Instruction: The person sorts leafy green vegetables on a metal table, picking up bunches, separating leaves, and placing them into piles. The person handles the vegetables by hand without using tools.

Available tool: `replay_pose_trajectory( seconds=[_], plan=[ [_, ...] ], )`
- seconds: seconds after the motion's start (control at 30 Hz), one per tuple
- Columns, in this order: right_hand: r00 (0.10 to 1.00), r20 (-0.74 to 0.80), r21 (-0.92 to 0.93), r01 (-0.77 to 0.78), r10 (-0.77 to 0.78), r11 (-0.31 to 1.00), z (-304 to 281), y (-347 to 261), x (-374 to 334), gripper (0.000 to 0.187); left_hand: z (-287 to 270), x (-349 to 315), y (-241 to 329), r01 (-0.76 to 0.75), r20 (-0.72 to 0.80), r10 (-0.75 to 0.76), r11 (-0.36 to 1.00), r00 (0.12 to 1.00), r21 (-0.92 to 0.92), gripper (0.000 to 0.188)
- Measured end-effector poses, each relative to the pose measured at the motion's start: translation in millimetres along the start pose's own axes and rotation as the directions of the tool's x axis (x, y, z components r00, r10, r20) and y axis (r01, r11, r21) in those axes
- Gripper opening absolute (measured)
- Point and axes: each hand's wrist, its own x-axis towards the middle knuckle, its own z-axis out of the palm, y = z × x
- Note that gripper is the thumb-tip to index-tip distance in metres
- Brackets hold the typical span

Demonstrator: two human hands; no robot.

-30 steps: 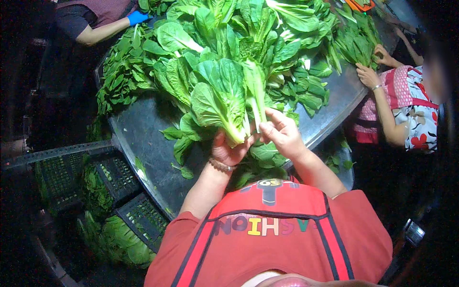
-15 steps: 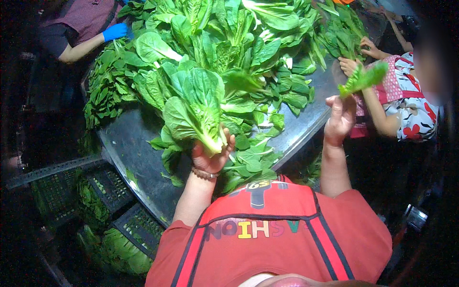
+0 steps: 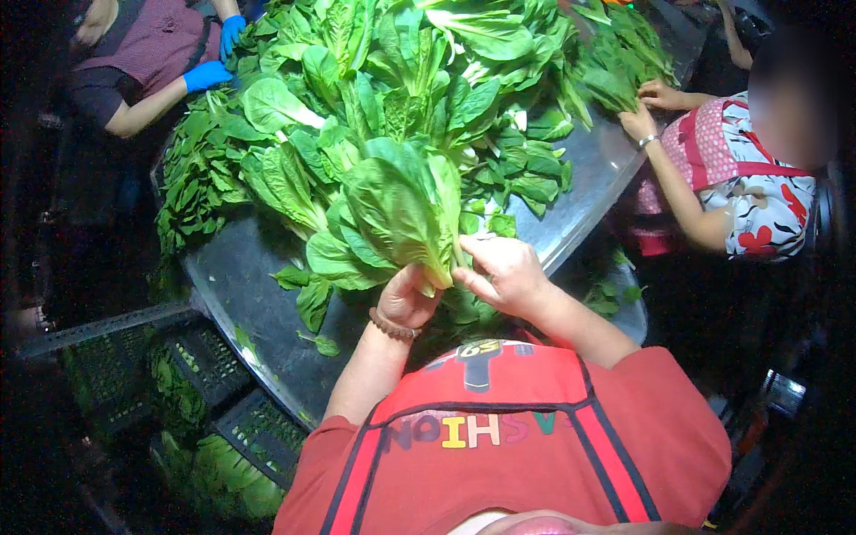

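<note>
One leafy head (image 3: 385, 203) is held up by the bench's (image 3: 245, 267) near edge: the left hand (image 3: 409, 300) wraps its grip round the base, the right hand (image 3: 506, 271) pinches the head's right side. One heap of greens (image 3: 383, 85) lies beyond; two blue-gloved hands (image 3: 207, 77) are by the left edge, two bare co-worker hands (image 3: 637, 123) by the right.

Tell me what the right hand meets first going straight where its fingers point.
The leafy green bunch held in the left hand; the right hand looks to be at its stems, though exact contact is unclear.
</note>
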Motion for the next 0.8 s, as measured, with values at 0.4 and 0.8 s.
replay_pose_trajectory(
  seconds=[0.4,0.8],
  plan=[
    [0.855,0.47,0.734,-0.517,0.22,0.441,-7.3,8.8,6.5,0.053,46.5,29.7,-4.4,-0.033,-0.112,0.131,0.782,0.985,0.623,0.037],
    [0.906,0.236,0.76,-0.397,0.351,0.514,23.6,58.1,-2.4,0.046,63.1,74.8,-2.8,-0.236,0.235,0.054,0.005,0.97,0.972,0.054]
  ],
)
